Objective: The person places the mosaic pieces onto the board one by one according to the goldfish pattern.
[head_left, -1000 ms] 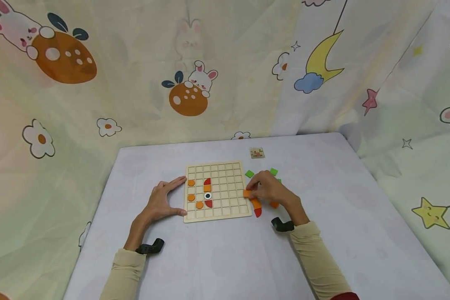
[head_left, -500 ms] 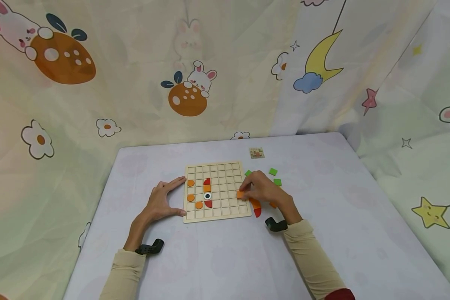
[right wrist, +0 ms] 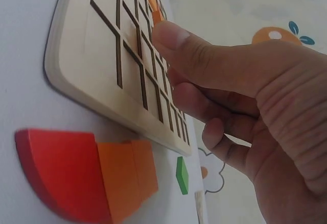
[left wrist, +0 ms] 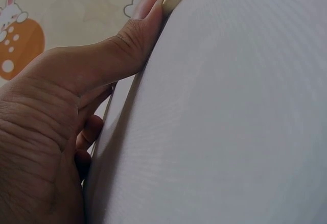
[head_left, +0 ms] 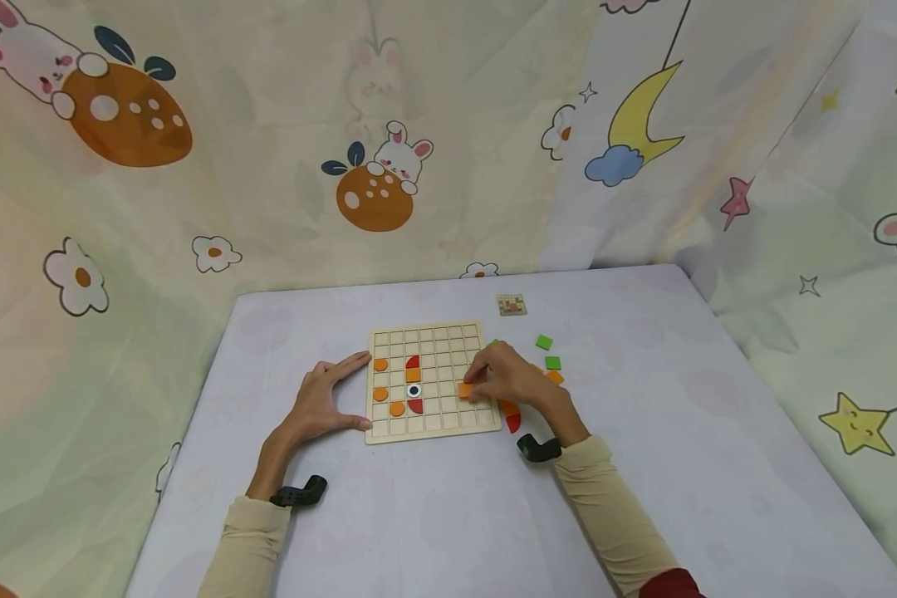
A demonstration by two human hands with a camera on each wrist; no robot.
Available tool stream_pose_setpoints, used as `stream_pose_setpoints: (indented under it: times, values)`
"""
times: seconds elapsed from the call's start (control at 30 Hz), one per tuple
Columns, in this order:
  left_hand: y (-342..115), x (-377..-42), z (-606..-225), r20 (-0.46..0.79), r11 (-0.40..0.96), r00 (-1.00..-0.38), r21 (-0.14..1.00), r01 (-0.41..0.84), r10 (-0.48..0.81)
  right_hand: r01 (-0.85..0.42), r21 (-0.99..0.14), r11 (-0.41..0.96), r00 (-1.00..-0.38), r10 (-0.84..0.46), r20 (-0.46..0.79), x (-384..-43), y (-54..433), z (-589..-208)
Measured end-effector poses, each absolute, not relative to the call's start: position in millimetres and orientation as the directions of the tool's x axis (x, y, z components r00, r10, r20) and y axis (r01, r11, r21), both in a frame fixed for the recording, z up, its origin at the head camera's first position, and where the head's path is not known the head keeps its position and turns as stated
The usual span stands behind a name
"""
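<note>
The right hand (head_left: 512, 378) pinches an orange tile (head_left: 465, 390) between thumb and fingers, over the right part of the wooden board (head_left: 443, 420); whether the tile touches the board there, I cannot tell. The left hand (head_left: 317, 403) has its thumb and fingers spread well apart and rests against the board's left edge — it clamps nothing

The tile looks like painted wood: light, stiff and thin, hard to break, perhaps a little slick on its smooth face. It should be easiest to hold by two opposite edges with the fingertips, leaving the underside free. The board seems flat, rigid and light enough to slide on the cloth (head_left: 419, 515) if nudged, so its outer rim looks the best place to steady it

On the board sit orange discs (head_left: 397, 409), an eye piece (head_left: 414, 390) and red quarter-rounds (head_left: 415, 406). Just beside its right edge lie a loose red piece (right wrist: 61, 173) and orange pieces (right wrist: 122, 175) — their chunky sides should give fingers enough to grip
</note>
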State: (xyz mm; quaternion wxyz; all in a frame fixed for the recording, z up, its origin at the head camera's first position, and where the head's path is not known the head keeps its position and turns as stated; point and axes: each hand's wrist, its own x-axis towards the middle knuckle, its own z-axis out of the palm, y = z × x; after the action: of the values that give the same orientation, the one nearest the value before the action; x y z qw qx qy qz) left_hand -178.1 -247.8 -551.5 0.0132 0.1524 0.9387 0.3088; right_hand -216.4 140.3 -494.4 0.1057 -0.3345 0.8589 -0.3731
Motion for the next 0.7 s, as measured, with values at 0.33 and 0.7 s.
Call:
stream_pose_setpoints:
  times: [0.33, 0.7]
  values:
    - [-247.3, -178.2, -550.3, 0.066, 0.758, -0.953, 0.592, 0.275, 0.295, -0.457, -0.752, 0.475, -0.747, -0.664, 0.033, -214.1, 126.2, -497.3]
    - [-247.6, -177.4, -550.5, 0.071, 0.757, -0.953, 0.592, 0.277, 0.294, -0.503, -0.743, 0.442, -0.705, -0.707, 0.057, -213.4, 111.0, -501.2]
